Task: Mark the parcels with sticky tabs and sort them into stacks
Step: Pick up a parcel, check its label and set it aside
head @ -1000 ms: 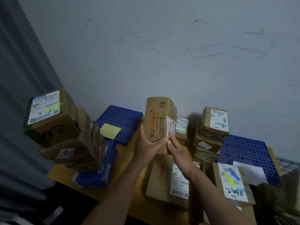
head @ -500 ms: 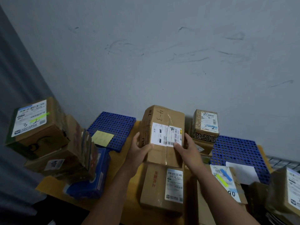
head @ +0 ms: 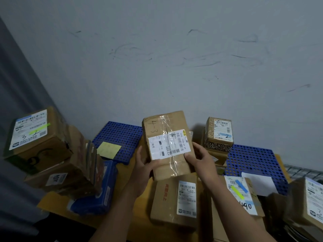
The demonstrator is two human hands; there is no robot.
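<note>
Two hands grip one cardboard parcel (head: 167, 145) marked "4-3" at 6 o'clock, above the yellow tabletop (head: 57, 198): the left hand (head: 143, 170) curls round its lower left edge, the right hand (head: 201, 159) round its right side. Two blue perforated mats lie by the grey wall (head: 174, 67), the left mat (head: 120, 135) at 8 o'clock bearing one yellow sticky note (head: 108, 149), the right mat (head: 257, 165) at 4 o'clock. A green-tabbed box (head: 35, 137) tops a stack at 9 o'clock; a labelled box (head: 166, 203) lies beneath the hands.
</note>
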